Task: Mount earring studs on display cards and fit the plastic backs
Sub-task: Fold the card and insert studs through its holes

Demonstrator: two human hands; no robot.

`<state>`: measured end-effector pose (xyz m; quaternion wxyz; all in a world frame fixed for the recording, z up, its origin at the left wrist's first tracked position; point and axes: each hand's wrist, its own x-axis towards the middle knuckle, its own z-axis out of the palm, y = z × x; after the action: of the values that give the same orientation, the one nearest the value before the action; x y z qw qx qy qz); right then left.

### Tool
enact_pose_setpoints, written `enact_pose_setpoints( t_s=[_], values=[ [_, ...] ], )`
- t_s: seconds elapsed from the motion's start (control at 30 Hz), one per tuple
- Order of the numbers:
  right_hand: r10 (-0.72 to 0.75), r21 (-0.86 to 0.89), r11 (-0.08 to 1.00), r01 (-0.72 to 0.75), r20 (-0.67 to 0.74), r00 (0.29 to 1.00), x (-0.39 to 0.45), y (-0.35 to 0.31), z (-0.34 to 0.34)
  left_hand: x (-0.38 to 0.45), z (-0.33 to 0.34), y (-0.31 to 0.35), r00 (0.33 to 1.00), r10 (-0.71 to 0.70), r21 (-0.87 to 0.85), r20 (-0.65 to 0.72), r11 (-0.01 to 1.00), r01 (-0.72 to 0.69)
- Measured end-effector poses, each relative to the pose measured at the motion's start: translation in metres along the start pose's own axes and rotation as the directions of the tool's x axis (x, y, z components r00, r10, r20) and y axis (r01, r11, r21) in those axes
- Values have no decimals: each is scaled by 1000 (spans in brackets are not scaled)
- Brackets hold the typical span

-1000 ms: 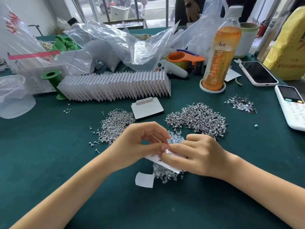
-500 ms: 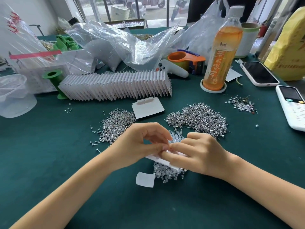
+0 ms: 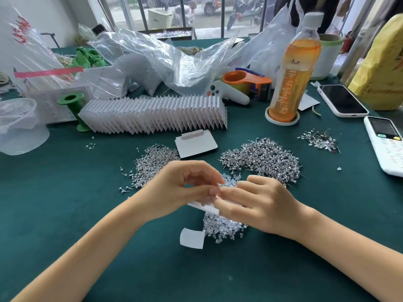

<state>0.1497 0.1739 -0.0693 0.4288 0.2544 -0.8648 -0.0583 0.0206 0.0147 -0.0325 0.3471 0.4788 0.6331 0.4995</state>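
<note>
A white display card (image 3: pixel 204 207) is held low over the green counter (image 3: pixel 65 214) by the left hand (image 3: pixel 181 190) and right hand (image 3: pixel 257 205), fingertips pinched together, likely to push a back on. Clear plastic backs (image 3: pixel 222 229) are piled underneath, at 6 o'clock. Studs (image 3: pixel 261 160) are heaped at 12 o'clock.

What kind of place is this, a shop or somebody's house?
Probably a small workshop where earrings get packed by hand. The green table holds heaps of earring studs, a long row of white cards and plastic bags. The window looks out on a street.
</note>
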Motion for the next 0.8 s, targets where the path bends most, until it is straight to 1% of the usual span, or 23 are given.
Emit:
enact_pose_setpoints(
  t_s=[0.13, 0.37, 0.6, 0.8],
  values=[
    [-4, 12, 1000, 4, 4, 1000, -2, 1, 0, -2, -1, 1, 1000, 2, -26, -1, 1000, -2],
    [19, 57, 998, -20, 19, 1000, 0, 2, -3, -3, -1, 3, 1000, 15, 16, -3, 1000, -15],
    [93, 106, 990, -96, 30, 995, -2, 2, -2, -4, 0, 3, 1000, 9, 2, -18, 1000, -9],
    [91, 122, 988, -92, 14, 996, -3, 3, -1, -5, 2, 4, 1000, 8, 1, -18, 1000, -8]
  ],
)
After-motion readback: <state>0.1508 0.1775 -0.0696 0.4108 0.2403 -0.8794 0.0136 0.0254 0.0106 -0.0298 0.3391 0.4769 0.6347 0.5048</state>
